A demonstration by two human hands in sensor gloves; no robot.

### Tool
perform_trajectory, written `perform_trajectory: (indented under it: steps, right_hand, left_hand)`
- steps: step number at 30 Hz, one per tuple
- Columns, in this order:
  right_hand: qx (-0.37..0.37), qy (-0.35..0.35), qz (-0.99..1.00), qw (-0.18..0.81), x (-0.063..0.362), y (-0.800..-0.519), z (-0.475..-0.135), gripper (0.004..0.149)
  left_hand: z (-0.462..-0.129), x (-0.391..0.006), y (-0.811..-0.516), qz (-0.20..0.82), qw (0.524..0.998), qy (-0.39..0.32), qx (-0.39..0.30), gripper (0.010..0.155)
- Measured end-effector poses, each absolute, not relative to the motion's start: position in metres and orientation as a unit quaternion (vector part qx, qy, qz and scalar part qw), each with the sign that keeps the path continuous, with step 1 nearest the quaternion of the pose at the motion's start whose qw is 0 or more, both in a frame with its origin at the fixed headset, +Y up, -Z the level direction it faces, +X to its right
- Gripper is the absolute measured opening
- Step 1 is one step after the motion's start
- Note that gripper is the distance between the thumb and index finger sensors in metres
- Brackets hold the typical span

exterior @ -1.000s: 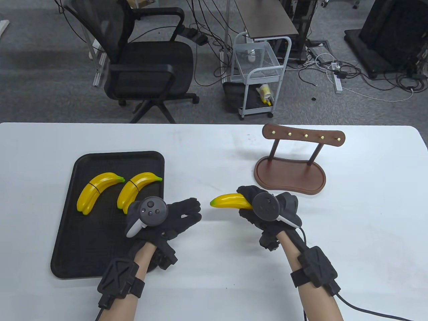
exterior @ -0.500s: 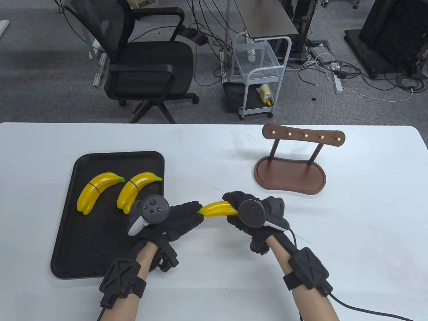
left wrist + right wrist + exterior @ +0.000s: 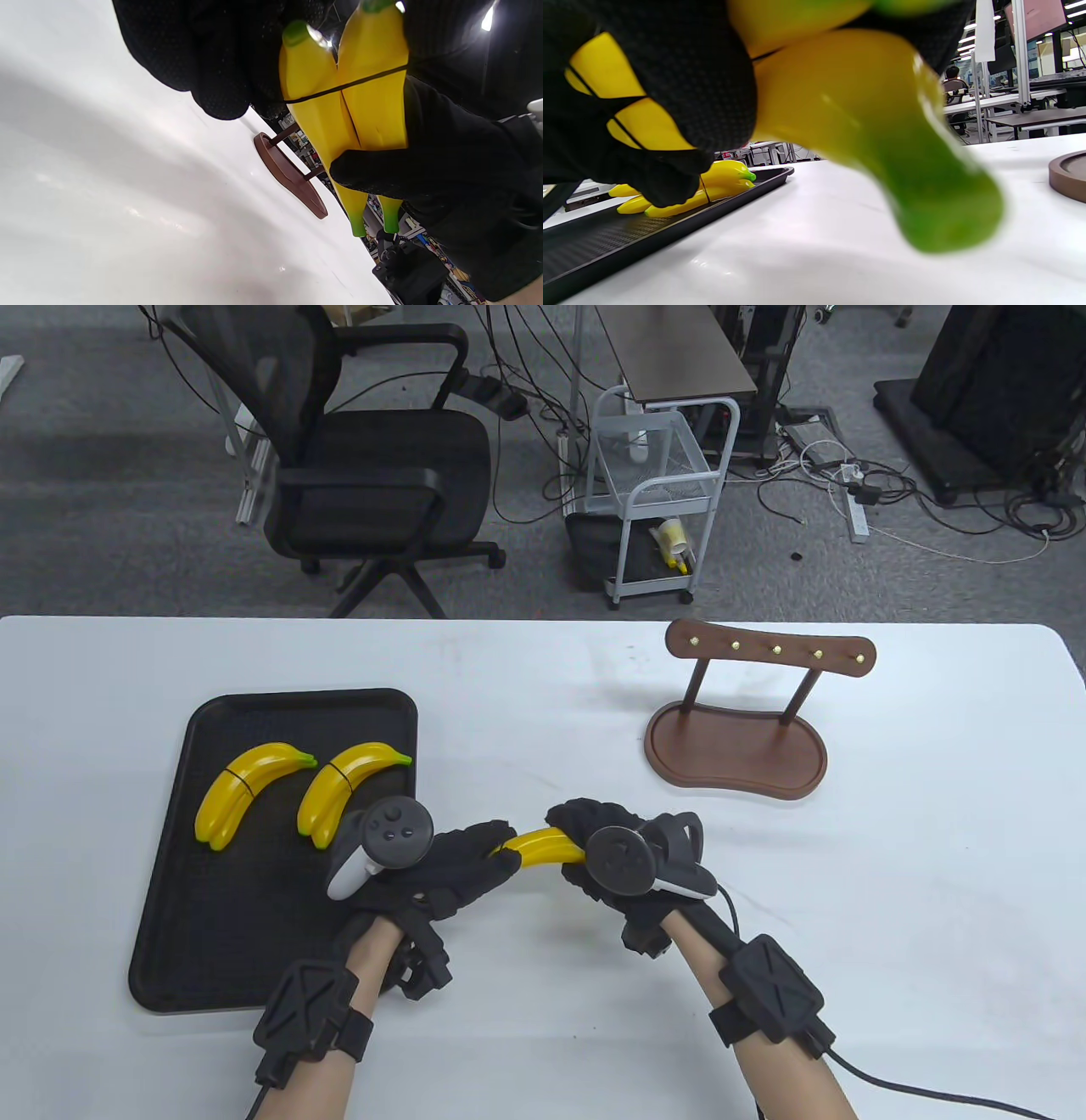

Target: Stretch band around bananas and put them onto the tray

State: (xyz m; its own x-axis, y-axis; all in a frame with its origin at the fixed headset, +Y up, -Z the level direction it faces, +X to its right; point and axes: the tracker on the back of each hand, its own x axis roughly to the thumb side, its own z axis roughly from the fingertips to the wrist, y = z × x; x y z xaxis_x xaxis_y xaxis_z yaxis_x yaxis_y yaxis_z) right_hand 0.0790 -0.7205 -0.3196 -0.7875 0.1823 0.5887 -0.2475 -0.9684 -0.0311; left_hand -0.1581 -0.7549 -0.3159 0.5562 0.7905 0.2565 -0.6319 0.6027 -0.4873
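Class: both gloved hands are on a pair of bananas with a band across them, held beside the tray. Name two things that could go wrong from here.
1. The thin black band sits near one end of the held bananas, where they taper; it might slide off.
2. The tray already holds two banded pairs towards its far end; setting this pair down carelessly could knock them. The near half looks safer.

Banded yellow banana pair [image 3: 543,846] held above table; two pairs [image 3: 293,791] on black tray [image 3: 212,933].

Bright, even overhead light; right wrist view's foreground blurred.
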Motion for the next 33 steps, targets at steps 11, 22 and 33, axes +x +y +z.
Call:
perform_trajectory:
  steps: [11, 22, 33]
  right_hand:
    - [0.326, -0.061, 0.937, 0.108, 0.066, -0.721, -0.31, 0.068]
    - [0.326, -0.055, 0.935, 0.127, 0.07, -0.72, -0.312, 0.069]
    - [0.312, -0.017, 0.918, 0.243, 0.088, -0.713, -0.322, 0.072]
  left_hand:
    - [-0.315, -0.155, -0.754, 0.41, 0.863, -0.235, -0.178, 0.081]
    - [-0.316, -0.159, -0.753, 0.425, 0.865, -0.218, -0.154, 0.079]
    - [-0.315, -0.166, -0.744, 0.438, 0.862, -0.219, -0.13, 0.079]
